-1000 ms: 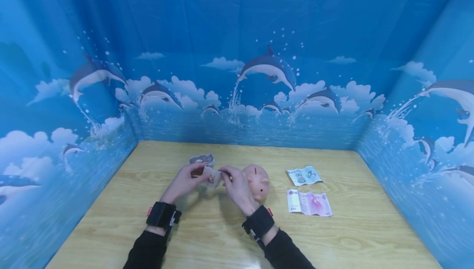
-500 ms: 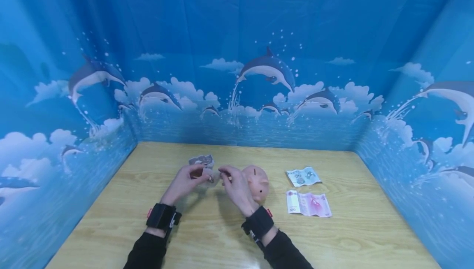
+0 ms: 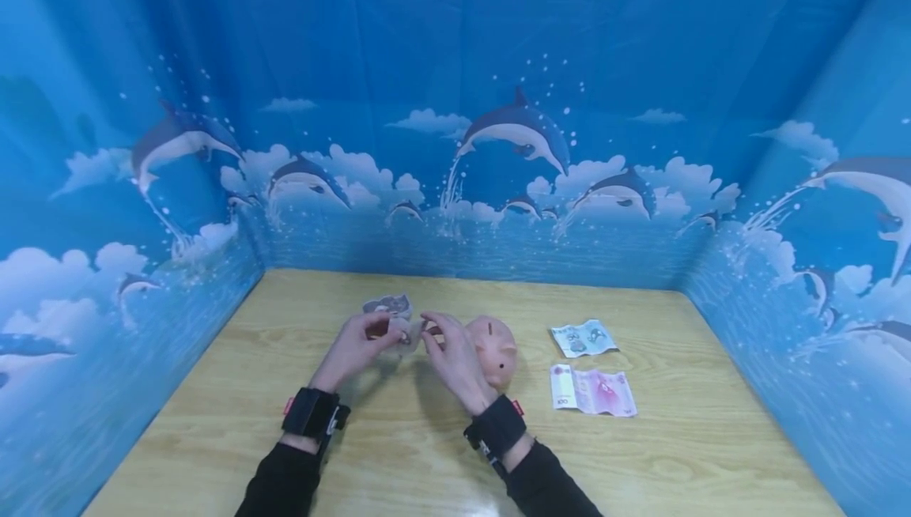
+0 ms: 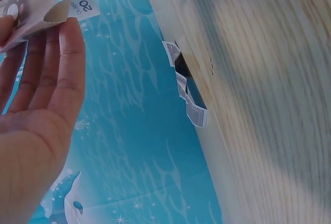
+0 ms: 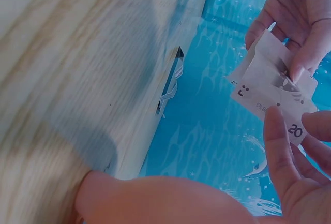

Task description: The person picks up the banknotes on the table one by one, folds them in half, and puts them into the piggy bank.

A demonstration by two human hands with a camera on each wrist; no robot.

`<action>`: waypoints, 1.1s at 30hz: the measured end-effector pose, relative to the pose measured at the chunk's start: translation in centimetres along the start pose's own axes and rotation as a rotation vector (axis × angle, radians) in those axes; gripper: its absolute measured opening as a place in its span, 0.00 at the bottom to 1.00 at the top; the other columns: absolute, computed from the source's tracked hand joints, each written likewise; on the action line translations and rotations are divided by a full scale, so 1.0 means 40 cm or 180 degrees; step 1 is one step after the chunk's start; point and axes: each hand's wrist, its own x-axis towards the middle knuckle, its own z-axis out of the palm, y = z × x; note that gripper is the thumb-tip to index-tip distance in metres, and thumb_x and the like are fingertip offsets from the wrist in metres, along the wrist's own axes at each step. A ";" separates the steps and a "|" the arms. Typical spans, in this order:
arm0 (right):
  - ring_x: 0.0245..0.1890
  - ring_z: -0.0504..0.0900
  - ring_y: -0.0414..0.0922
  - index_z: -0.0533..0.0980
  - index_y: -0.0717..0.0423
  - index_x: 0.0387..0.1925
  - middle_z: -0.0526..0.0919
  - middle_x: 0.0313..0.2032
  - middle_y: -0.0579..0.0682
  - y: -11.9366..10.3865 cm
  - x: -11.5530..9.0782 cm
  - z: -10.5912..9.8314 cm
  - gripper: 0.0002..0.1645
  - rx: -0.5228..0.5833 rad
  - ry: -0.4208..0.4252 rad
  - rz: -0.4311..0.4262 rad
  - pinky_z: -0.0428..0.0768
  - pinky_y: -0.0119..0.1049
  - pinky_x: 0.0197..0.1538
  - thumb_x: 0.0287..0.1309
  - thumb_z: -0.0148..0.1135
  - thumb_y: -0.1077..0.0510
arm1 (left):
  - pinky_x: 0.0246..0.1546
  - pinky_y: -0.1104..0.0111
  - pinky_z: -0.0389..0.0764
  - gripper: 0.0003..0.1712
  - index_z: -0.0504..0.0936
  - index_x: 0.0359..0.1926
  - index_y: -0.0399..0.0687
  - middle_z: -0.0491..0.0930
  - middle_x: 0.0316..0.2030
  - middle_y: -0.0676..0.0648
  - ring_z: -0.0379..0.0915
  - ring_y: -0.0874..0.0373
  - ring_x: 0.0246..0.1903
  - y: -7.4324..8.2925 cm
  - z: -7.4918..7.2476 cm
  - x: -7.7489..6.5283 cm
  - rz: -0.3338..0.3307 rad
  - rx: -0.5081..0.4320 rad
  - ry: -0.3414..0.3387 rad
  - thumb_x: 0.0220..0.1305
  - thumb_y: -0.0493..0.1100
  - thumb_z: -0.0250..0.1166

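A creased banknote marked 20 (image 5: 266, 87) is held up between both hands over the table, bent along a fold. My left hand (image 3: 361, 349) grips it, with the thumb on its face and the fingers behind. At its other end, my right hand (image 3: 454, 359) pinches the corner by the printed 20. Right beside the right hand sits a pink piggy bank (image 3: 493, 351), its slot on top; part of its rounded side fills the bottom of the right wrist view. Behind the left hand lies a crumpled grey-purple banknote (image 3: 390, 306), partly hidden in the head view.
On the right half of the wooden table (image 3: 683, 438) lie a green banknote (image 3: 584, 338) and, in front of it, a pink banknote (image 3: 596, 391). Blue dolphin-print cloth (image 3: 455, 240) encloses the table at the back and both sides.
The held banknote has changed its tilt and bend slightly between the hands. My right fingertips have shifted a little upward. The piggy bank and the notes on the table stay put.
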 end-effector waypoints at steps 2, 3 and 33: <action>0.44 0.85 0.48 0.75 0.62 0.58 0.81 0.53 0.58 0.004 0.002 -0.002 0.22 -0.0033 -0.0010 -0.0019 0.84 0.27 0.39 0.63 0.61 0.65 | 0.40 0.66 0.83 0.20 0.81 0.54 0.41 0.84 0.42 0.43 0.80 0.53 0.41 0.002 0.003 0.005 0.0029 0.0003 0.0006 0.64 0.45 0.67; 0.44 0.85 0.48 0.74 0.61 0.59 0.81 0.54 0.58 0.006 0.003 -0.003 0.22 -0.0044 -0.0013 -0.0037 0.85 0.27 0.40 0.63 0.61 0.64 | 0.39 0.66 0.83 0.19 0.82 0.53 0.41 0.84 0.42 0.43 0.80 0.54 0.40 0.003 0.005 0.007 0.0049 0.0002 0.0007 0.64 0.45 0.67; 0.53 0.81 0.50 0.69 0.57 0.65 0.74 0.63 0.58 0.004 0.003 -0.004 0.28 -0.0142 -0.0170 -0.0172 0.83 0.26 0.43 0.64 0.61 0.63 | 0.39 0.71 0.82 0.15 0.84 0.48 0.44 0.84 0.43 0.44 0.80 0.57 0.40 0.009 0.012 0.001 0.0147 -0.0044 -0.0042 0.64 0.46 0.67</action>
